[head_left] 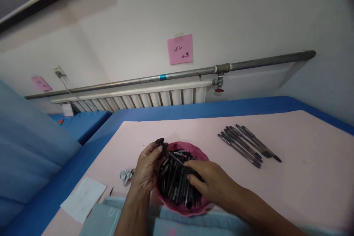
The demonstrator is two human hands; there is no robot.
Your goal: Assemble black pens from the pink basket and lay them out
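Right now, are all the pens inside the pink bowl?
No, several pens lie on the pink sheet to the right of the pink bowl.

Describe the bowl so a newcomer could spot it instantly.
Start at the pink cover on the blue surface. Between the left hand and right hand sits a wavy-rimmed bowl. Its deep pink colour and jumbled pens set it apart from the neat pen row.

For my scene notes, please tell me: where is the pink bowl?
In the head view, the pink bowl is at lower centre, on the pink cover, between the left hand and right hand, left of the laid-out pens.
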